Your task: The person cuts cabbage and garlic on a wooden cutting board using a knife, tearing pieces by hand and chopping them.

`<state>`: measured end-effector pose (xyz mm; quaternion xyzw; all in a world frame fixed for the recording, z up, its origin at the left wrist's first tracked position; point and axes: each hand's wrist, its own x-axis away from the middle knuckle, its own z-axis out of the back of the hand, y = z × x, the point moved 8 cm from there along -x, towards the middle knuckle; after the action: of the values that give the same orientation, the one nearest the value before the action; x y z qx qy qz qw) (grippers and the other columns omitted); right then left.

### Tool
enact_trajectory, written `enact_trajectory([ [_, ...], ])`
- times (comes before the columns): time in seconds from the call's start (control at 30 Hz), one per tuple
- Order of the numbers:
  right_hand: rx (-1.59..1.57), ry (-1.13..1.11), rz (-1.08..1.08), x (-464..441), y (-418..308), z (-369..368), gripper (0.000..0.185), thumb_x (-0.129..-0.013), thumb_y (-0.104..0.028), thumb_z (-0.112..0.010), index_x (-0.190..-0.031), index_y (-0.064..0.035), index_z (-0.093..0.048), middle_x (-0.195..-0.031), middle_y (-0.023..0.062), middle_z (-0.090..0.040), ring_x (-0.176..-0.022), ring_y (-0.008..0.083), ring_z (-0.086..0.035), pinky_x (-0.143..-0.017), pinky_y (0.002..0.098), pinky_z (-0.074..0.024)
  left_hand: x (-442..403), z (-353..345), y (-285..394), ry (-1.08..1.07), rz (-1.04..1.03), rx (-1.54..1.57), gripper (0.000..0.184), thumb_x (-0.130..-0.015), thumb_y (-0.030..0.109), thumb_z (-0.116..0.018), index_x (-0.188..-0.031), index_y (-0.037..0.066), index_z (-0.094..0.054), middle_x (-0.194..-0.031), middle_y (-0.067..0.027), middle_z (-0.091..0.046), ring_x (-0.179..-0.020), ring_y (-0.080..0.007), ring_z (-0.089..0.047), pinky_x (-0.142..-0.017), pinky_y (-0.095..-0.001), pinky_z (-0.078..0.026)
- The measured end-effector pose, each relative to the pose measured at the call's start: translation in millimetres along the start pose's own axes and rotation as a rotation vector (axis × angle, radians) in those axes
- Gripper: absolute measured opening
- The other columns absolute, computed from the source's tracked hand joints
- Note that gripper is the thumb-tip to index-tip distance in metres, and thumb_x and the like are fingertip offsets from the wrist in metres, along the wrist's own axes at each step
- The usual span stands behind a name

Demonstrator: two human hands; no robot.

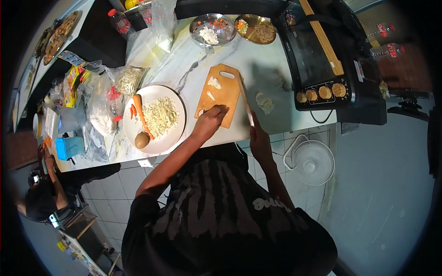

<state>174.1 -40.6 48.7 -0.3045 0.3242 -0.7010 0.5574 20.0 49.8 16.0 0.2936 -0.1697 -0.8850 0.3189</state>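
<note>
My left hand [211, 120] rests on the lower part of an orange-brown cutting board [222, 94], fingers bent together; whatever is under them is too small to make out. Pale pieces [214, 83] lie higher on the board, with a small one by my fingertips. In my right hand [259, 139] is a knife [246, 100], its blade pointing away from me along the board's right edge. Left of the board, a large white plate [178, 133] holds chopped pale food [160, 117], a carrot [142, 115], small red chillies [133, 111] and a round brown item [142, 140].
Two metal plates [224, 40] [268, 40] with chopped food stand at the back. A black oven [322, 60] is on the right, bags [99, 99] and a blue container [70, 147] on the left. Another person [43, 198] is at the far left. A white fan [313, 163] stands below.
</note>
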Motion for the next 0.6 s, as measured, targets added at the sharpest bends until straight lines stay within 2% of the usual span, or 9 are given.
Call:
enact_trajectory([
  [0.03,-0.027,0.022,-0.019,-0.3,3.2,4.2,0.053,-0.102,-0.01,-0.043,-0.154,-0.0107,-0.034,-0.144,0.0252,-0.049,-0.134,0.0424,-0.046,-0.109,0.0459,-0.0377,-8.0,1.1,7.2,0.018,-0.018,0.046,0.041,-0.083,0.003,-0.064,-0.124,0.007,-0.066,-0.116,-0.0108,-0.067,-0.092,-0.0275,-0.064,-0.081,-0.0381,-0.054],
  [0.17,-0.013,0.06,-0.018,-5.6,8.9,16.5,0.052,-0.103,-0.01,-0.043,-0.154,-0.0112,-0.035,-0.146,0.024,-0.048,-0.134,0.0425,-0.046,-0.11,0.0459,-0.0374,-32.5,34.0,-1.6,0.08,0.042,0.059,0.046,-0.076,-0.001,-0.063,-0.121,0.007,-0.067,-0.12,-0.0108,-0.066,-0.088,-0.0295,-0.06,-0.081,-0.0406,-0.051],
  [0.2,-0.027,0.029,-0.055,-7.8,9.7,17.4,0.052,-0.103,-0.01,-0.044,-0.153,-0.0118,-0.035,-0.146,0.0241,-0.048,-0.134,0.0426,-0.046,-0.108,0.0457,-0.0386,-37.6,43.4,-9.2,0.06,0.081,0.002,0.041,-0.078,0.0,-0.064,-0.118,0.006,-0.068,-0.119,-0.0102,-0.067,-0.093,-0.0313,-0.061,-0.085,-0.0408,-0.051],
  [0.27,-0.049,-0.006,-0.09,-10.6,14.1,18.4,0.051,-0.103,-0.01,-0.044,-0.153,-0.0124,-0.036,-0.145,0.0242,-0.048,-0.133,0.0428,-0.046,-0.107,0.0456,-0.0398,-38.0,42.8,-27.9,0.055,0.001,-0.172,0.035,-0.081,0.003,-0.065,-0.116,0.006,-0.069,-0.116,-0.0102,-0.067,-0.1,-0.0335,-0.061,-0.089,-0.0409,-0.051],
  [0.3,-0.023,0.023,0.017,-12.1,9.7,22.0,0.052,-0.102,-0.01,-0.044,-0.153,-0.0138,-0.036,-0.141,0.0249,-0.051,-0.128,0.0429,-0.051,-0.104,0.0453,-0.042,-33.8,34.5,-38.7,-0.041,-0.001,-0.187,0.029,-0.084,0.007,-0.066,-0.112,0.005,-0.07,-0.117,-0.0123,-0.068,-0.106,-0.0297,-0.062,-0.092,-0.0395,-0.05],
  [0.33,0.001,0.056,0.128,-14.5,0.5,26.4,0.052,-0.102,-0.01,-0.045,-0.153,-0.0151,-0.036,-0.137,0.0257,-0.054,-0.124,0.0431,-0.055,-0.101,0.045,-0.0442,-33.1,35.3,-44.1,-0.041,-0.002,-0.197,0.029,-0.084,0.007,-0.066,-0.112,0.005,-0.07,-0.117,-0.0123,-0.068,-0.106,-0.0297,-0.062,-0.092,-0.0395,-0.05],
  [0.43,0.014,0.012,0.081,-16.4,-1.1,31.0,0.053,-0.102,-0.009,-0.047,-0.153,-0.0172,-0.037,-0.13,0.0279,-0.058,-0.113,0.0432,-0.06,-0.095,0.0449,-0.0475,-29.9,31.0,-49.3,-0.127,0.078,-0.151,0.022,-0.085,0.009,-0.067,-0.106,0.004,-0.072,-0.112,-0.0129,-0.069,-0.105,-0.0285,-0.063,-0.09,-0.0371,-0.051],
  [0.53,-0.022,-0.118,0.046,-16.2,3.9,26.9,0.052,-0.102,-0.009,-0.049,-0.153,-0.0152,-0.038,-0.12,0.0285,-0.061,-0.109,0.0438,-0.063,-0.093,0.039,-0.048,-23.4,32.3,-51.2,-0.087,0.23,-0.131,0.019,-0.087,0.011,-0.068,-0.103,0.003,-0.072,-0.107,-0.0143,-0.069,-0.099,-0.0294,-0.065,-0.085,-0.037,-0.053],
  [0.6,-0.044,-0.163,0.066,-14.0,1.5,23.5,0.052,-0.102,-0.01,-0.05,-0.152,-0.0169,-0.039,-0.12,0.0287,-0.061,-0.109,0.0466,-0.06,-0.093,0.041,-0.0482,-11.7,32.4,-54.5,0.033,0.369,-0.09,0.021,-0.088,0.011,-0.068,-0.107,0.004,-0.072,-0.102,-0.0156,-0.069,-0.092,-0.0321,-0.065,-0.082,-0.0398,-0.054],
])
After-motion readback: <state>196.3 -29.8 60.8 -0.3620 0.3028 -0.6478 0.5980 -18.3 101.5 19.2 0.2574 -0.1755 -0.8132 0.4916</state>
